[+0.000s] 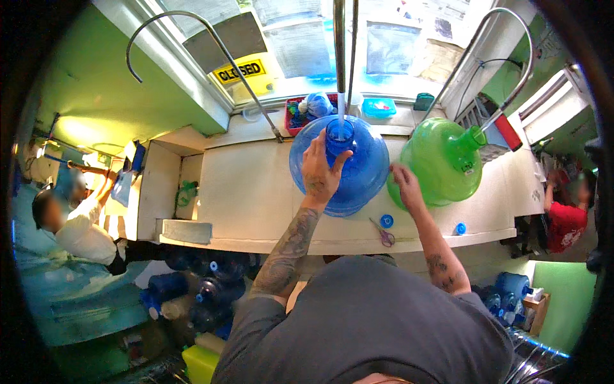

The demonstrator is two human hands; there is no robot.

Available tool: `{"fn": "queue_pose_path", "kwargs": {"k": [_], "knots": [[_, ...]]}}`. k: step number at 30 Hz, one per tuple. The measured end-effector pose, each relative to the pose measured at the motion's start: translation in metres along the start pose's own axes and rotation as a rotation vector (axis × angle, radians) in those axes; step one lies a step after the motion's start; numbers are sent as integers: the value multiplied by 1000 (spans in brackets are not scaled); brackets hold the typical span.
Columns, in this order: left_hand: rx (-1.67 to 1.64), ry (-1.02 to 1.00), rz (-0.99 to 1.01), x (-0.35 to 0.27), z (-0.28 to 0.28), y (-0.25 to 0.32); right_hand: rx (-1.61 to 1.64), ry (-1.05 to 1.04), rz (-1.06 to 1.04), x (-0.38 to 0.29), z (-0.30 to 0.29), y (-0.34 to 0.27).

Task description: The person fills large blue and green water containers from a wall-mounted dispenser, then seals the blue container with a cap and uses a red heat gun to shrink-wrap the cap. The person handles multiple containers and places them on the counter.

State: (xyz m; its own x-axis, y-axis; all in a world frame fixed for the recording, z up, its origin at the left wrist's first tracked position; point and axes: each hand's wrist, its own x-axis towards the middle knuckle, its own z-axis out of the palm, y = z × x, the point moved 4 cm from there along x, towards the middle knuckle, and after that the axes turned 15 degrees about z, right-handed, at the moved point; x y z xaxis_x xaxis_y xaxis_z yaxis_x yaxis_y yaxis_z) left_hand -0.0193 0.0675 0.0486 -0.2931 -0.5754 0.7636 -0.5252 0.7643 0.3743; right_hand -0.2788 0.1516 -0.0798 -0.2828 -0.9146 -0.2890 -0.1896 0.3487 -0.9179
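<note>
My left hand (320, 168) grips the neck of a large blue plastic water jug (364, 168), thumb on one side and fingers on the other. Directly over the mouth hangs a metal filling spout (340, 57), and a stream of water (341, 105) runs from it into the jug. My right hand (407, 185) is between this jug and a green water jug (431, 163), its fingers curled; whether it touches either is unclear. A curved metal tube (520, 91) reaches the green jug's mouth. Near the counter's front edge lie purple-handled scissors (385, 236) beside a blue cap (386, 221).
Another blue cap (461, 228) lies farther right on the white counter (249, 192). Behind the jugs are a red basket (293, 126) and a turquoise container (379, 108). A curved spout (211, 31) rises at left. People (84, 235) are at both sides; several jugs (216, 293) stand below.
</note>
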Motion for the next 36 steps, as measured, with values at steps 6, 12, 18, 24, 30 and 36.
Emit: {"fn": "queue_pose_path", "kwargs": {"k": [6, 12, 18, 24, 30, 36], "knots": [[29, 82, 9, -6, 4, -3, 29, -196, 447, -119, -26, 136], [28, -27, -68, -1, 8, -4, 7, -20, 600, -105, -96, 212], [-198, -26, -306, 3, 12, 1, 147, 29, 477, -30, -191, 241], [63, 113, -374, 1, 30, 16, 83, 119, 223, 113, -284, 201], [96, 119, -435, -1, 31, 26, 387, -345, 169, 205, -266, 143], [143, 105, -433, 4, 33, 27, 225, -363, 242, 216, -278, 162]]}}
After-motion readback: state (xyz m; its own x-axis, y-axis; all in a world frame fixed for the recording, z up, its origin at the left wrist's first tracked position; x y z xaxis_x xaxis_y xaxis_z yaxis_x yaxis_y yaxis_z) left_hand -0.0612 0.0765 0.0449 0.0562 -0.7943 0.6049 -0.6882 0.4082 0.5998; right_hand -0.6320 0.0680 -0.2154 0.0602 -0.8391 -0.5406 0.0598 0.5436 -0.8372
